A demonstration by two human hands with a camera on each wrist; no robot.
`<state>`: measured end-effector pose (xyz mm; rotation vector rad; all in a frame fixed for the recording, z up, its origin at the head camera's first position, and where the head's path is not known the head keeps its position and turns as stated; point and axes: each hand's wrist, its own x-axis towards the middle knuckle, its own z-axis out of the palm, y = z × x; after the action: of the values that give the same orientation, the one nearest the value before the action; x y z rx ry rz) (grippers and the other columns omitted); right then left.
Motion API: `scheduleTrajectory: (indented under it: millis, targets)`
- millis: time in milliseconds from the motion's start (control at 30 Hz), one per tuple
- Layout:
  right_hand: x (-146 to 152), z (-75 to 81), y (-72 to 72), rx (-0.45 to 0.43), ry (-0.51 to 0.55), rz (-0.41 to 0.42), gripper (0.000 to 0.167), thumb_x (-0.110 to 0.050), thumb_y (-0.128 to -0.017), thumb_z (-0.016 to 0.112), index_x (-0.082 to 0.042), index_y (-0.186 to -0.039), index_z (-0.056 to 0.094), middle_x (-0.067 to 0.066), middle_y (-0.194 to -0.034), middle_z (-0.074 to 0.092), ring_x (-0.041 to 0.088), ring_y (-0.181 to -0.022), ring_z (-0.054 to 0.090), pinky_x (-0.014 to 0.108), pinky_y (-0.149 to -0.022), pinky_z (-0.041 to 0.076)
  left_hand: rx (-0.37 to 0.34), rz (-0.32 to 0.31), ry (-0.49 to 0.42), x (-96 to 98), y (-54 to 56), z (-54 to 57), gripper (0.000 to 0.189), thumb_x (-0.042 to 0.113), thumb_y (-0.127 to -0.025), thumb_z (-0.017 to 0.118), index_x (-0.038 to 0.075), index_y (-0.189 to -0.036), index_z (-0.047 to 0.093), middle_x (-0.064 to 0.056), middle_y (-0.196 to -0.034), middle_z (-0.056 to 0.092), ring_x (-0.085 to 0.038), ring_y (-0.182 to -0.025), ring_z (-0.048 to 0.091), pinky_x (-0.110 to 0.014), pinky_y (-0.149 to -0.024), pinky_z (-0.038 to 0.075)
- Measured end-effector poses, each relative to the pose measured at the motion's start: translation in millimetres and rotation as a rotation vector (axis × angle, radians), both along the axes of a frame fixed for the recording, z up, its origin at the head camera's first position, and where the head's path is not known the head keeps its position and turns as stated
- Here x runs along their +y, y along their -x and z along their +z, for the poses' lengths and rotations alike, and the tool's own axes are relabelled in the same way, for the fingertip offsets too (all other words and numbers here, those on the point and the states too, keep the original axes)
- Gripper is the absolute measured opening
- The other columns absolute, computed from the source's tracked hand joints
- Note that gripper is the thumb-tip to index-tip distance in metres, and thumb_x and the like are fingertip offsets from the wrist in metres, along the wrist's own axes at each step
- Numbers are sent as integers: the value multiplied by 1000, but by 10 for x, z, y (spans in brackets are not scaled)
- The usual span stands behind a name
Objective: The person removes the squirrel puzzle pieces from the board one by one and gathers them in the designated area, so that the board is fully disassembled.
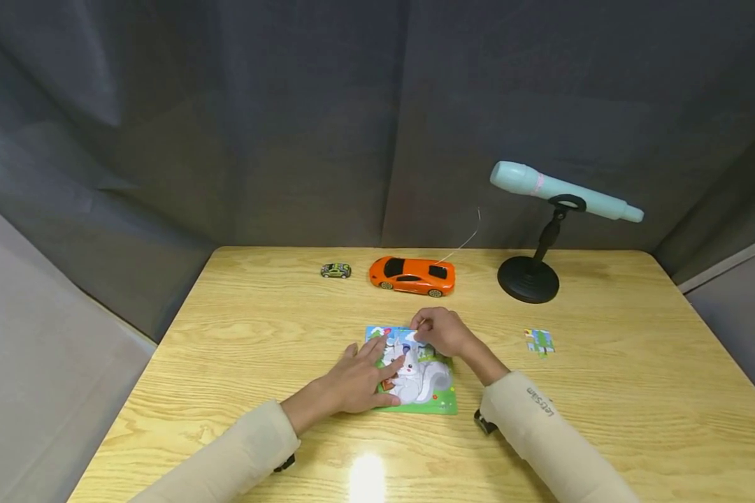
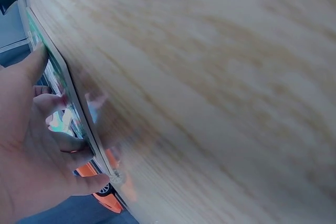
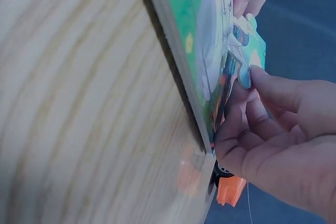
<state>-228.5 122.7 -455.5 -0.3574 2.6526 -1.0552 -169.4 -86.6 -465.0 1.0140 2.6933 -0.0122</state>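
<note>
A jigsaw puzzle (image 1: 424, 390) showing a white squirrel on green grass lies at the middle of the table. My left hand (image 1: 357, 381) rests over its left part, fingers spread; in the left wrist view the thumb and fingertips of this hand (image 2: 37, 140) reach along the board's edge. At the top right of the picture, my right hand (image 1: 443, 332) pinches a puzzle piece (image 3: 256, 48) between thumb and forefinger. That piece tilts up from the board in the right wrist view, its rounded tab at the fingertips. The left hand's fingers partly cover the picture.
Several joined puzzle pieces (image 1: 541, 341) lie to the right on the wooden table (image 1: 252, 328). Behind the puzzle stand an orange toy car (image 1: 412, 276) with a thin antenna and a small patterned car (image 1: 335, 270). A pale blue microphone (image 1: 572, 192) rests on a black stand (image 1: 528, 278) at back right.
</note>
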Motion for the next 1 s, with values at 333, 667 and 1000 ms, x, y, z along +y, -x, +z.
scheduleTrajectory:
  millis: [333, 667, 1000]
  targets:
    - [92, 38, 30, -36, 59, -8, 8, -6, -89, 63, -4, -96, 66, 7, -81, 66, 15, -70, 57, 24, -62, 46, 3, -9, 2, 4, 5, -16, 73, 66, -89, 42, 27, -150, 28, -20, -158, 12, -32, -147, 15, -58, -112, 26]
    - [552, 125, 22, -44, 113, -26, 11, -5, -91, 60, 1, -100, 62, 11, -84, 62, 27, -74, 55, 25, -57, 43, 21, -29, -12, -19, -7, -15, 73, 65, -90, 41, 25, -150, 28, -21, -158, 14, -34, -146, 17, -60, -110, 28]
    - [1059, 171, -8, -7, 51, -69, 13, -4, -90, 60, 5, -100, 62, 11, -82, 62, 17, -71, 52, 21, -55, 41, 19, -26, -10, -9, -3, -10, 74, 66, -90, 42, 26, -150, 28, -21, -157, 15, -34, -147, 17, -59, -110, 28]
